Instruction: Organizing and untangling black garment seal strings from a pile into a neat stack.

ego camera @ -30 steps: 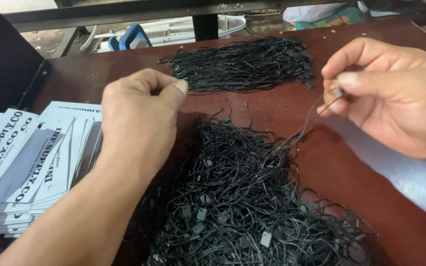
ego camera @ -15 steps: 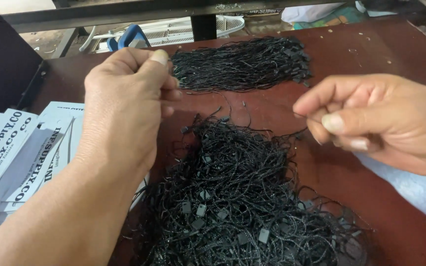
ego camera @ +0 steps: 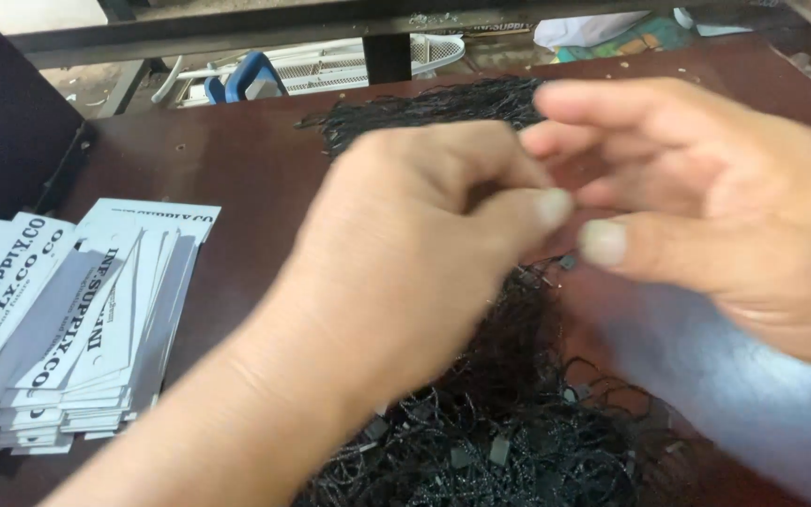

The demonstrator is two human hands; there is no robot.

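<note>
— Moved since half a second back? Both hands drawn together and up, now thumb tip to thumb tip above the near heap of black tag strings (ego camera: 509, 422)

— Grips? Left hand (ego camera: 415, 253) curled, thumb pressed to forefinger; right hand (ego camera: 706, 207) blurred, half closed; held string, cannot tell

— Surroundings? Second string bundle (ego camera: 424, 108) behind on brown table (ego camera: 237, 169); white card tags (ego camera: 68, 319) stacked left

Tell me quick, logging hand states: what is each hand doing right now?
Left hand: fingers curled closed, thumb pinched; anything held is hidden.
Right hand: blurred, fingers partly open, thumb forward; contents cannot be told.
</note>
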